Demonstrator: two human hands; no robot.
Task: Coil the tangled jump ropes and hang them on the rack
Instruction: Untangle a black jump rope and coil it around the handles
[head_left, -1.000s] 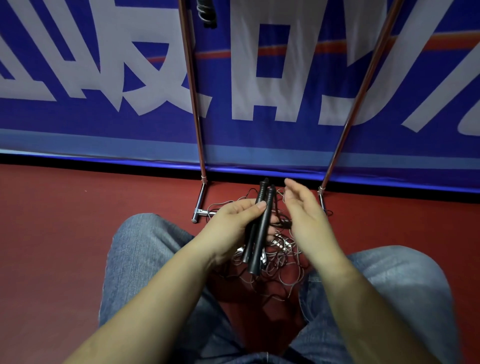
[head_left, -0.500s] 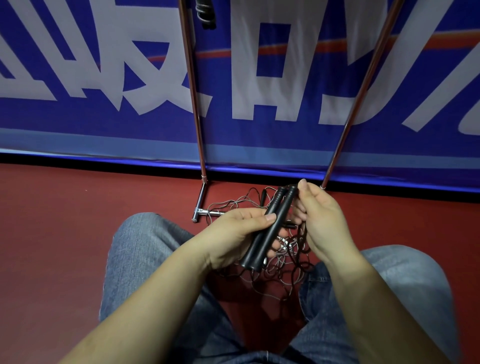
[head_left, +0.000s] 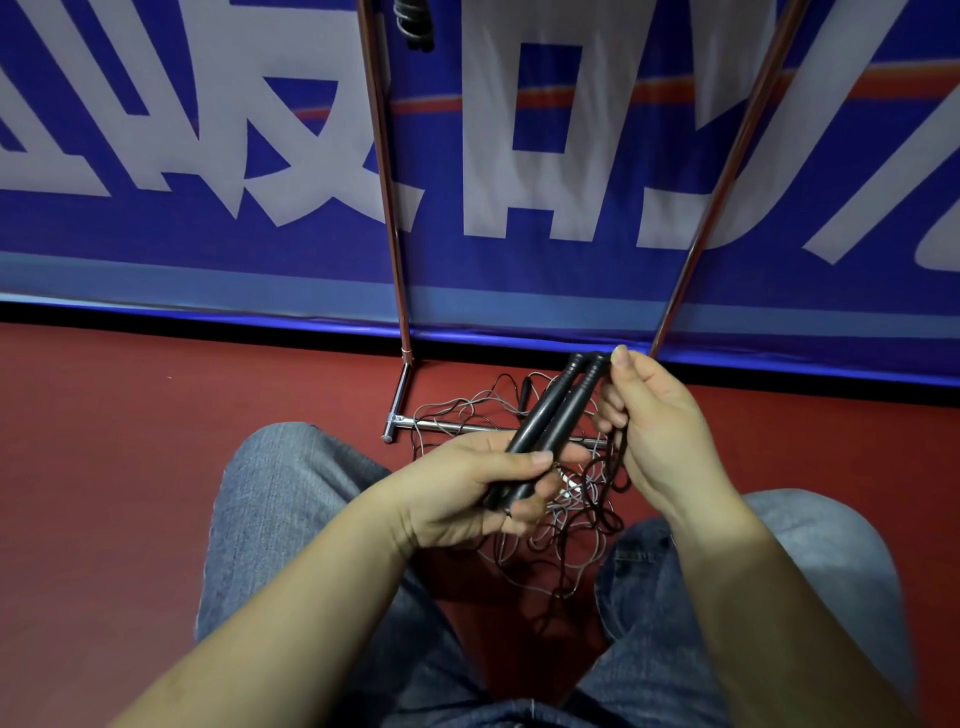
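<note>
Two black jump-rope handles (head_left: 550, 426) side by side, slanting up and to the right, gripped near their lower ends by the left hand (head_left: 467, 488), thumb laid across the top and fingers (head_left: 524, 506) curled underneath. Right hand (head_left: 654, 431) raised just beside the handles' upper ends, fingers bent, pinching a thin black cord (head_left: 618, 457) that hangs down in loops from the grip. Below and behind both hands, a tangled heap of thin ropes (head_left: 550, 530), dark and pale grey, spread over the red floor (head_left: 130, 467) between two knees in blue jeans (head_left: 291, 519). Metal rack (head_left: 387, 208) right behind the tangle: two slim uprights, a chrome foot bar touching the ropes. Something dark, coiled, hanging at the top edge beside the left upright. Blue banner (head_left: 571, 156) with large white characters behind.
</note>
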